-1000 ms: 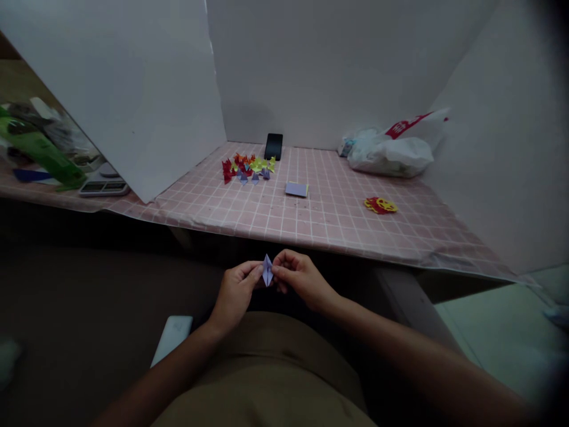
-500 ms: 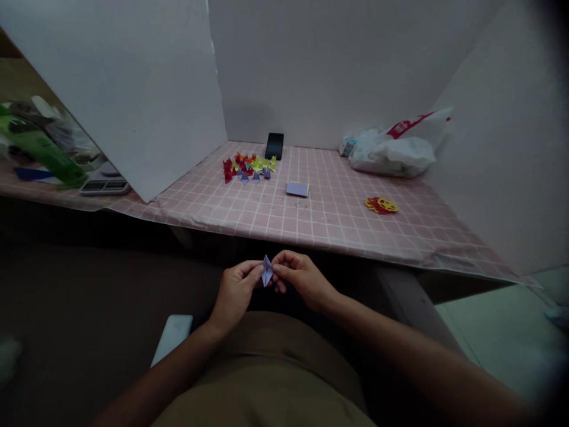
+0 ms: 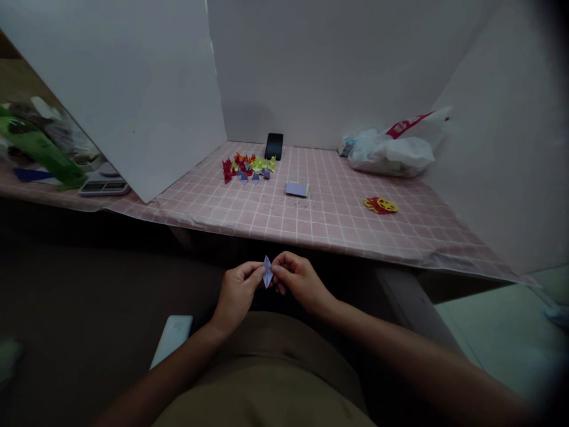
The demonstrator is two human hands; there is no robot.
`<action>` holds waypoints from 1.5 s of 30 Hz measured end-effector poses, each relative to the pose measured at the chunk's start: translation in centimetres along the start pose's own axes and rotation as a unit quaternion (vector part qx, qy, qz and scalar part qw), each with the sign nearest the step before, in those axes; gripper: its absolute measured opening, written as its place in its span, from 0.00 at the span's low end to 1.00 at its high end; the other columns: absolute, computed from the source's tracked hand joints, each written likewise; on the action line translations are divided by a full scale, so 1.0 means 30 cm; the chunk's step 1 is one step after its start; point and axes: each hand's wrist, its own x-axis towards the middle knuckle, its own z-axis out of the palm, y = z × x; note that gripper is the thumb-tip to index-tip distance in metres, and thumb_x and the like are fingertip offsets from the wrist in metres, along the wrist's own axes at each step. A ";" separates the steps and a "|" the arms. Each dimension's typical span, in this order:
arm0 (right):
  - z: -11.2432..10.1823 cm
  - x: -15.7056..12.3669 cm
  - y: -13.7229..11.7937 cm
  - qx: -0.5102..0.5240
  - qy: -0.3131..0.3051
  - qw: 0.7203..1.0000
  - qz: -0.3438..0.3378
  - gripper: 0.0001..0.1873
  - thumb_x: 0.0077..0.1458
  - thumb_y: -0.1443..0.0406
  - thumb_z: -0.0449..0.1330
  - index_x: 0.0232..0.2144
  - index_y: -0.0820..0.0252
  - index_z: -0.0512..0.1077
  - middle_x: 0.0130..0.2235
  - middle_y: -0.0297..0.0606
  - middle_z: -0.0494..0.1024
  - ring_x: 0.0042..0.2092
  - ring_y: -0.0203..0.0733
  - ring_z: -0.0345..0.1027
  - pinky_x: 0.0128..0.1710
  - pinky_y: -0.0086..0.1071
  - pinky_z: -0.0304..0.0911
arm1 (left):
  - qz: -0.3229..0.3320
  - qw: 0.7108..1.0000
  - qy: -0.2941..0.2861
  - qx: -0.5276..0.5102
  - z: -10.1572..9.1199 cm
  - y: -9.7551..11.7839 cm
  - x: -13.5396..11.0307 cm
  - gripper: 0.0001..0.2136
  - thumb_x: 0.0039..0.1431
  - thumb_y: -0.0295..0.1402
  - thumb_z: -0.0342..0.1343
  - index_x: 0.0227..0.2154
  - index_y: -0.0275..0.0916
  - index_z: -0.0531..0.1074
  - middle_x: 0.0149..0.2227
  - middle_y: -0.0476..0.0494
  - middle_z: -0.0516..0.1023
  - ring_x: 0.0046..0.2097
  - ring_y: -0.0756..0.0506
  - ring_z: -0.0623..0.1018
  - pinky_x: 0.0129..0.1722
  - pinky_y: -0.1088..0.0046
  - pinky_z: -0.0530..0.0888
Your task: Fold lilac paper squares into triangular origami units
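Between my two hands, over my lap and just below the table's front edge, is a small folded piece of purple origami paper (image 3: 267, 273), diamond-shaped with pointed ends. My left hand (image 3: 237, 290) pinches its left side between thumb and fingers. From the right, my right hand (image 3: 302, 279) pinches the other side. On the table ahead stand several small folded paper figures (image 3: 244, 166) in red, orange, yellow and purple. A stack of square purple paper (image 3: 297, 189), with a yellow edge showing, lies closer to me.
A black phone (image 3: 274, 146) lies at the back of the pink checked tablecloth (image 3: 338, 219). To the right are red and yellow cut-out pieces (image 3: 381, 205) and a white plastic bag (image 3: 391, 155). A scale (image 3: 105, 185) and green bottle (image 3: 42, 148) lie left of the white panel. A white device (image 3: 172, 339) rests beside me.
The folded purple paper looks slightly narrower between my fingers. Both hands keep nearly the same place and grip.
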 end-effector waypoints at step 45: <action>-0.050 0.013 -0.040 -0.190 -0.035 0.978 -0.074 0.08 0.56 0.64 0.58 0.25 0.59 0.68 0.23 0.30 0.68 0.25 0.34 0.59 0.24 0.27 0.53 | -0.084 0.991 -0.098 -0.025 -0.005 0.007 0.015 0.10 0.48 0.36 0.66 0.30 0.36 0.80 0.27 0.45 0.80 0.29 0.47 0.77 0.34 0.71 0.73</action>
